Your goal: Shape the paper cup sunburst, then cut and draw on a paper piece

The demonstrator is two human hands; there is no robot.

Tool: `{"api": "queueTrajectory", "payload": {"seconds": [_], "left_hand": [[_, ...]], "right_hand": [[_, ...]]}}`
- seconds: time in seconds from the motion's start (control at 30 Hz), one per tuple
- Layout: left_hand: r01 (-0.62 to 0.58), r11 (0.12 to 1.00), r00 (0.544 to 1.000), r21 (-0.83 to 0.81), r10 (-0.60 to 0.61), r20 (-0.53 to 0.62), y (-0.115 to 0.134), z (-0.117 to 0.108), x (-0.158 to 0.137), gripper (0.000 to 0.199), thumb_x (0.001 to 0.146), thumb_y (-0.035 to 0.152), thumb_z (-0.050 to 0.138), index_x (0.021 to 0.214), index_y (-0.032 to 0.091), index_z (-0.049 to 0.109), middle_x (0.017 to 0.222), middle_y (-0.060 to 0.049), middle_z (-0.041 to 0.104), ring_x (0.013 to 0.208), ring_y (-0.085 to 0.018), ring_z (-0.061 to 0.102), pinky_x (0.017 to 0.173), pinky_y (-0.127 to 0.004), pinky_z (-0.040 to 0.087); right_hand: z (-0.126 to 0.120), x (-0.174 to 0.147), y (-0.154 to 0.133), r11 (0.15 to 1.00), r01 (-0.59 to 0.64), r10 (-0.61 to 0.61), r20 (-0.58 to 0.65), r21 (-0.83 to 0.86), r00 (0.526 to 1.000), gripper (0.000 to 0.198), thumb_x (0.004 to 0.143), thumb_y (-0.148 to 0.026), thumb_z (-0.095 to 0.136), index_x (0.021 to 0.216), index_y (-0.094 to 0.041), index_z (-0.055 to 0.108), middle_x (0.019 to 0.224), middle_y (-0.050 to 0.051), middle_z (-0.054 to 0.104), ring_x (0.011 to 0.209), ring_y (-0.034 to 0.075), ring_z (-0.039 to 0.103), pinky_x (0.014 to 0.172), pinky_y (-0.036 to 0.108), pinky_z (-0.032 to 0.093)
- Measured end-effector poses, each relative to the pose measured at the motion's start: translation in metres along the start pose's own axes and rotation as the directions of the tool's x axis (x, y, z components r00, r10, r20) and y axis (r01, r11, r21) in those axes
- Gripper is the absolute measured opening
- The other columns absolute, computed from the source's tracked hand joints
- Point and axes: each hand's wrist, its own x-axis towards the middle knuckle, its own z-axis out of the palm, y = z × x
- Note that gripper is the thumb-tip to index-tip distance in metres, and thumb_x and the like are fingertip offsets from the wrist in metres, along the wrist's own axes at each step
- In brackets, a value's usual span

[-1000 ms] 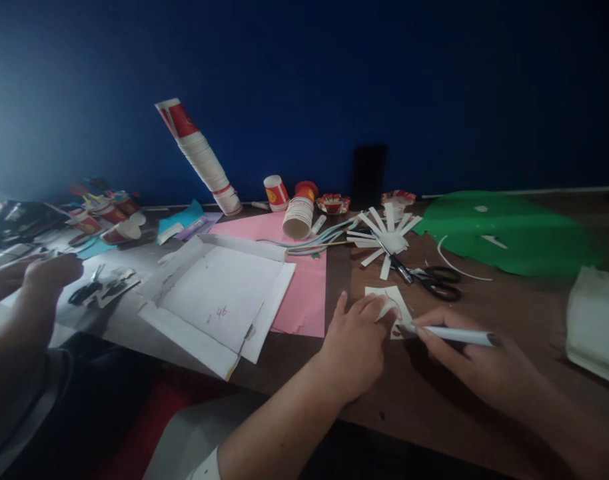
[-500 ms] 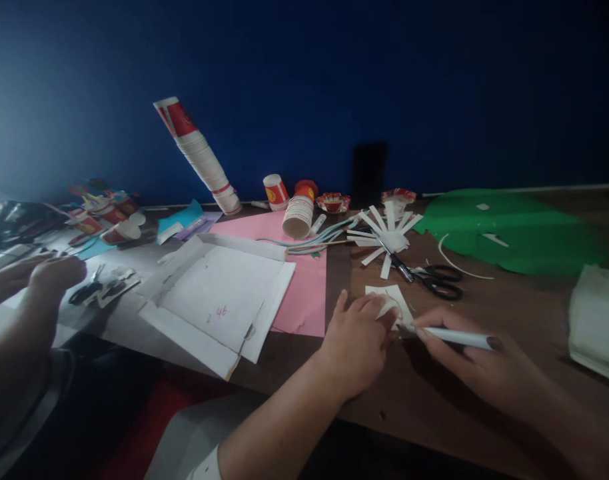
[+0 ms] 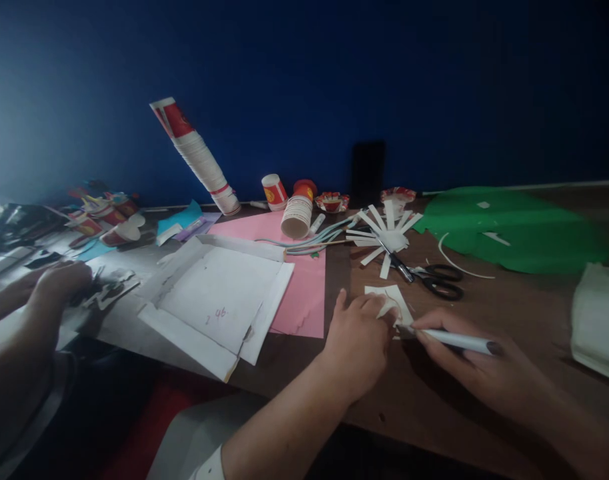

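My right hand (image 3: 464, 340) is closed around a white marker pen (image 3: 462, 340) with a dark end. The pen's tip meets the edge of a small white piece of paper (image 3: 402, 297) on the brown table. My left hand (image 3: 357, 340) presses this paper down, fingers bent over it and thumb held apart. A second, curved paper piece (image 3: 388, 308) seems to lie on top, partly hidden by those fingers. Just beyond lie black-handled scissors (image 3: 442, 281) and a white paper fringed into strips (image 3: 392, 237).
A white open box lid (image 3: 219, 287) lies left on pink paper (image 3: 304, 293). Paper cups (image 3: 204, 160) lean in a tall stack at the wall. Green sheet (image 3: 509, 230) is at right. Another person's hand (image 3: 64, 280) works at far left, near small tools.
My left hand and the pen have barely moved; the pen stays at the paper. The other person's hand at far left has shifted slightly right, towards the small tools.
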Motion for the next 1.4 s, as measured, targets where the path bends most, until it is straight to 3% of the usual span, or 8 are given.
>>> {"api": "queueTrajectory", "payload": {"seconds": [0.63,1.0,1.17,1.4], "left_hand": [[0.007,1.0,1.0,-0.007,-0.007,0.002,0.0,0.0,0.0,0.037,0.107,0.027,0.039,0.134,0.023,0.064,0.146,-0.007,0.061,0.138,-0.026,0.051,0.123,-0.063,0.028],[0.01,1.0,1.0,0.0,-0.01,-0.004,0.0,0.0,-0.001,0.036,0.107,0.027,0.04,0.133,0.024,0.065,0.147,-0.006,0.06,0.139,-0.026,0.05,0.123,-0.062,0.029],[0.008,1.0,1.0,-0.004,-0.008,-0.009,-0.001,0.001,-0.001,0.036,0.107,0.028,0.04,0.133,0.024,0.064,0.146,-0.006,0.061,0.138,-0.026,0.051,0.123,-0.063,0.029],[0.002,1.0,1.0,0.0,-0.002,-0.017,0.0,0.002,-0.001,0.036,0.107,0.027,0.04,0.133,0.023,0.064,0.146,-0.006,0.061,0.138,-0.026,0.051,0.122,-0.063,0.03]], "right_hand": [[0.002,0.001,-0.001,1.0,0.02,-0.02,-0.029,-0.014,0.999,0.027,0.098,-0.048,0.051,0.091,-0.029,0.069,0.082,-0.001,0.076,0.072,0.018,0.07,0.065,0.027,0.052],[0.001,-0.003,-0.007,0.997,-0.076,0.073,-0.093,-0.029,0.993,0.027,0.097,-0.05,0.052,0.089,-0.03,0.069,0.077,-0.002,0.076,0.067,0.019,0.068,0.065,0.03,0.052],[-0.002,-0.003,0.001,0.998,-0.01,0.006,-0.062,-0.058,0.998,0.025,0.097,-0.047,0.053,0.091,-0.031,0.07,0.078,-0.003,0.076,0.067,0.018,0.069,0.063,0.028,0.051],[-0.003,-0.003,0.001,0.999,-0.03,0.027,-0.062,-0.042,0.998,0.026,0.098,-0.049,0.051,0.09,-0.032,0.069,0.076,-0.003,0.075,0.067,0.02,0.069,0.064,0.03,0.051]]}}
